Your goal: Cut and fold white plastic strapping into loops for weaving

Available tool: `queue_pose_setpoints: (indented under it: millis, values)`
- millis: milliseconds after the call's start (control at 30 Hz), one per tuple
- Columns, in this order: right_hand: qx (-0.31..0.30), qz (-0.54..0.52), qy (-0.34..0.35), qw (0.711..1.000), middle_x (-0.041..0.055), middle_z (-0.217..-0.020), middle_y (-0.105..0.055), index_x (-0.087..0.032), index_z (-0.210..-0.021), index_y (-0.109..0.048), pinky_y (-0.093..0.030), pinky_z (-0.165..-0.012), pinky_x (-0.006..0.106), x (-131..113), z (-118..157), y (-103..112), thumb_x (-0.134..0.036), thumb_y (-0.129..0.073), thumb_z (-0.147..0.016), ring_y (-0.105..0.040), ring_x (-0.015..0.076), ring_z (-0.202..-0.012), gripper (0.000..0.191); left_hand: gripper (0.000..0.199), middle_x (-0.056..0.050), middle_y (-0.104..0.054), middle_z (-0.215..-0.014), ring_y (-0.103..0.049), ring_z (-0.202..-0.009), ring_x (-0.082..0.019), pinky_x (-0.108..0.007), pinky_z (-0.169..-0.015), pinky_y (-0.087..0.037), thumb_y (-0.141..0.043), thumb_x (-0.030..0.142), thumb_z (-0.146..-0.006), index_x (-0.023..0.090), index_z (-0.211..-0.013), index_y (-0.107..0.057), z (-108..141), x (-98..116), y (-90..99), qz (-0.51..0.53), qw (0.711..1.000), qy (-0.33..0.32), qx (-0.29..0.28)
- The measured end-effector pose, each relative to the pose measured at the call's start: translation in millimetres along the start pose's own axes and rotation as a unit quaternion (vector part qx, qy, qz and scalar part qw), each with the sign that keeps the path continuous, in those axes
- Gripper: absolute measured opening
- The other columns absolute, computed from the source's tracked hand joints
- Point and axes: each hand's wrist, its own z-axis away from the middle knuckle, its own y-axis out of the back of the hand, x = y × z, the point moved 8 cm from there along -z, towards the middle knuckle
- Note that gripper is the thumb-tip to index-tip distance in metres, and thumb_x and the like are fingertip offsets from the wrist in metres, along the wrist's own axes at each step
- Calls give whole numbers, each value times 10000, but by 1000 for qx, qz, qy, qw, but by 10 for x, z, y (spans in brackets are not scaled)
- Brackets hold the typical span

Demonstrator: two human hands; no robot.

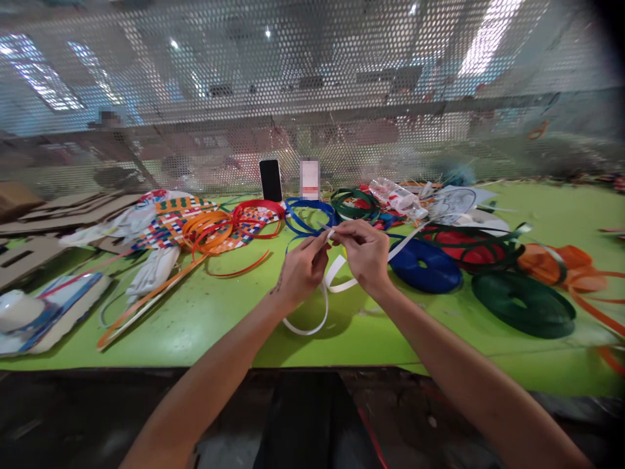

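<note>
Both hands meet over the middle of the table, fingertips almost touching. My left hand [305, 264] pinches a white plastic strap [340, 281], which hangs in loops below the hands and runs off to the right. My right hand [365, 253] is closed on the same strap, close to the left fingertips. A small pointed tip, too small to name, sticks out by the left fingers. Just behind the hands lies a blue strap coil [308, 229]. Beside the right wrist sits a flat blue strap roll [424, 266].
On the green table [195, 329], orange strap coils [208, 231] and woven checkered pieces [168, 221] lie left. A dark green roll [522, 303] and orange straps [561, 264] lie right. A phone [270, 180] leans against the perforated metal screen [219, 137] behind.
</note>
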Motion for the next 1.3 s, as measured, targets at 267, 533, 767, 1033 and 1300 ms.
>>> queue_pose_setpoints:
  millis: [267,533,767,1033,1300]
  values:
    - [8,22,7,1000,33,-874,-748,-235,-800,-818,-600,-671,323,-21,13,18,-192,-781,-832,-690,165,-730,65,458,-102,-716,-1130,-708,-810,-140,-286,-798,-618,-458,143,-1045,174,-1476,-609,1,-64,-69,72,997,12,-17]
    - [10,10,2,1000,25,-867,-733,-230,-792,-799,-601,-653,322,-35,-1,18,-210,-793,-813,-677,151,-687,29,460,-105,-710,-1069,-689,-877,-169,-301,-810,-609,-454,121,-1021,171,-1440,-639,-9,-64,-38,75,997,7,0]
    - [-2,5,10,1000,25,-868,-731,-221,-812,-798,-589,-654,307,12,15,7,-196,-771,-836,-685,153,-722,44,610,-87,-678,-1079,-707,-737,-119,-260,-703,-629,-476,41,-856,177,-1414,-682,17,-247,-147,224,973,57,-15]
    - [0,24,14,1000,31,-874,-734,-224,-796,-792,-588,-646,316,-6,22,5,-213,-781,-839,-670,156,-702,45,446,-68,-729,-985,-665,-785,-149,-246,-655,-569,-507,162,-974,228,-1350,-738,-7,-202,-93,165,982,96,-1]
    - [1,24,9,1000,39,-875,-739,-217,-791,-799,-603,-659,313,-14,19,2,-211,-794,-827,-696,166,-754,37,405,-69,-729,-904,-687,-844,-177,-269,-709,-543,-527,429,-1082,190,-1313,-759,-33,-91,-25,121,989,81,4]
